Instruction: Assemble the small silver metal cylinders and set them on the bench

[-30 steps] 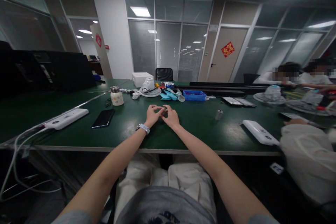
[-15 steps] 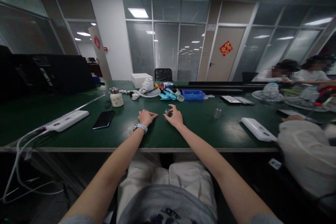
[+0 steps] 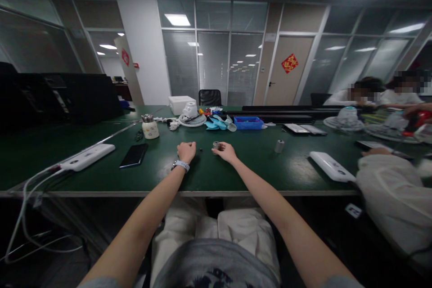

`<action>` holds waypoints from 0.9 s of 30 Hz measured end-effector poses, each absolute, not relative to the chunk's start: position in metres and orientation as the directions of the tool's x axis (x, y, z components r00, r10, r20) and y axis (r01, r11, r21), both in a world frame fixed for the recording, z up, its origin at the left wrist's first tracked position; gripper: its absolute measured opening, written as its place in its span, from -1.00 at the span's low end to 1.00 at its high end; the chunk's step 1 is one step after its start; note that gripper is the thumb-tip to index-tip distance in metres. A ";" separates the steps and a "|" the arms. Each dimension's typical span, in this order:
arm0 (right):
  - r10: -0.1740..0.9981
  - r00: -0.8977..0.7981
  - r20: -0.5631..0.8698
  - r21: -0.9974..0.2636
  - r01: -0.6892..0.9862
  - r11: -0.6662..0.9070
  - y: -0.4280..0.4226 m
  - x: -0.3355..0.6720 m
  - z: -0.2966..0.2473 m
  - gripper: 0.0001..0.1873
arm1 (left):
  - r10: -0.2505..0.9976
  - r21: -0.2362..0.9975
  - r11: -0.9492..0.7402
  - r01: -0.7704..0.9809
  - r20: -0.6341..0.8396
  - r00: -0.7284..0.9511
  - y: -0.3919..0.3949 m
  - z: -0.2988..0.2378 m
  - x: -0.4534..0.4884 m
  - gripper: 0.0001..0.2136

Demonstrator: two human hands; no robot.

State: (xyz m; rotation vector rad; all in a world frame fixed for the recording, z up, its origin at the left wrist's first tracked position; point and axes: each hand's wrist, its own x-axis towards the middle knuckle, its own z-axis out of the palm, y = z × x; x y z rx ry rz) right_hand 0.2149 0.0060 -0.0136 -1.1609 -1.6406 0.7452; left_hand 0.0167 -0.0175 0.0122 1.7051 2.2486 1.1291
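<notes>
My left hand (image 3: 186,150), with a watch on its wrist, rests on the green table (image 3: 236,166) with the fingers curled into a loose fist; nothing shows in it. A tiny dark piece (image 3: 201,149) lies on the table just to its right. My right hand (image 3: 225,150) lies a little further right, its fingertips pinched on a small grey cylindrical part (image 3: 216,145) that stands on the table. The two hands are apart.
A black phone (image 3: 134,155) and a white power strip (image 3: 87,156) lie to the left, a cream flask (image 3: 150,126) behind them. Fan parts (image 3: 193,116), a blue tray (image 3: 249,122) and a small metal cylinder (image 3: 279,146) sit further back. Another power strip (image 3: 331,166) and a seated person's sleeve (image 3: 391,198) are on the right.
My hands were together over the small part. They have drawn apart: the left closed and settled on the table, the right lowered the grey part onto the table.
</notes>
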 end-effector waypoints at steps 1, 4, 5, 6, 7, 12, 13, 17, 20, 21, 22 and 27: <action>0.930 -0.101 0.352 -0.874 0.320 0.366 0.007 0.216 -0.014 -0.56 | 0.861 0.615 0.099 0.782 0.342 -0.377 -0.017 0.013 0.017 -0.59; 0.928 -0.125 0.351 -0.896 0.243 0.371 0.010 0.217 -0.014 -0.59 | 0.857 0.634 0.105 0.767 0.334 -0.393 -0.017 0.014 0.017 -0.59; 0.928 -0.131 0.350 -0.901 0.226 0.371 0.010 0.217 -0.014 -0.60 | 0.860 0.636 0.109 0.764 0.325 -0.393 -0.016 0.014 0.017 -0.58; 0.928 -0.138 0.347 -0.903 0.217 0.370 0.010 0.218 -0.014 -0.60 | 0.863 0.638 0.113 0.762 0.317 -0.394 -0.016 0.014 0.016 -0.58; 0.928 -0.146 0.343 -0.905 0.213 0.368 0.010 0.218 -0.013 -0.61 | 0.865 0.640 0.116 0.760 0.311 -0.394 -0.016 0.014 0.016 -0.58; 0.939 -0.163 0.301 -0.917 0.220 0.332 0.009 0.220 -0.009 -0.62 | 0.866 0.649 0.111 0.753 0.308 -0.393 -0.014 0.012 0.016 -0.59; 0.946 -0.141 0.293 -0.921 0.225 0.319 0.009 0.221 -0.008 -0.60 | 0.869 0.648 0.110 0.754 0.306 -0.389 -0.015 0.012 0.016 -0.60; 0.966 -0.053 0.253 -0.937 0.235 0.258 0.010 0.222 -0.005 -0.48 | 0.877 0.629 0.110 0.770 0.303 -0.373 -0.017 0.013 0.017 -0.59; 0.978 -0.051 0.203 -0.959 0.193 0.209 0.009 0.222 -0.004 -0.39 | 0.882 0.606 0.114 0.787 0.303 -0.361 -0.021 0.015 0.018 -0.59; 0.981 -0.052 0.187 -0.964 0.181 0.193 0.008 0.222 -0.004 -0.37 | 0.884 0.598 0.117 0.793 0.301 -0.358 -0.022 0.016 0.019 -0.59; 0.983 -0.053 0.173 -0.968 0.175 0.180 0.007 0.222 -0.003 -0.34 | 0.886 0.591 0.121 0.797 0.298 -0.355 -0.023 0.017 0.019 -0.59; 0.978 -0.063 0.197 -0.963 0.176 0.205 0.000 0.222 -0.002 -0.07 | 0.894 0.574 0.132 0.808 0.284 -0.347 -0.023 0.017 0.019 -0.59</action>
